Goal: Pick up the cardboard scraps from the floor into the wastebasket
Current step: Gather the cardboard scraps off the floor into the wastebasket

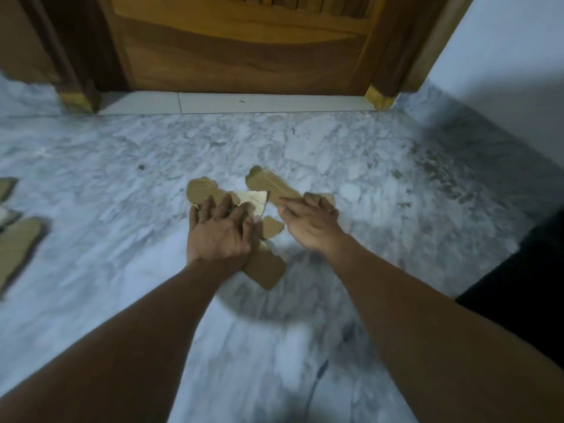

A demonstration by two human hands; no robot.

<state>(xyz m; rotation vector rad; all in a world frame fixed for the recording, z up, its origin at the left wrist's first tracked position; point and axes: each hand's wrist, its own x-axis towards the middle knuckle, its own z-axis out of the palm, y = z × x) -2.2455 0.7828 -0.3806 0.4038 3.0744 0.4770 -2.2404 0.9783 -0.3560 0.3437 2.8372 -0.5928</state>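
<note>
Spreading its fingers wide, the left hand (219,232) lies palm down on a huddle of cardboard scraps (262,206) on the marble floor (122,166), pressing rather than gripping. The right hand (309,224) sits just beside it at three o'clock, its fingers laid over the near end of a long brown scrap (270,184). Through the blur I cannot tell whether it has hold of that piece or only touches it.

I count six pieces in the huddle. A roundish brown scrap (198,190) pokes out at eleven o'clock from the left fingertips. A pale scrap (254,197) shows at one o'clock from them, touching the long one. A small brown scrap (271,228) lies between the two hands. A broad brown scrap (265,270) sticks out from under the left wrist toward five o'clock, and a sliver (329,198) peeks out beyond the right hand's fingers.

Three more pieces lie well apart at nine o'clock, each cut off at the edge of view: a brown piece (6,187), a greyish piece (7,215) and a long brown strip (18,248).

At twelve o'clock stands one wooden door (244,50) above a pale doorstep (244,103). A white wall (503,56) rises at two o'clock, and at four o'clock there is a dark shape (525,285) I cannot make out.
</note>
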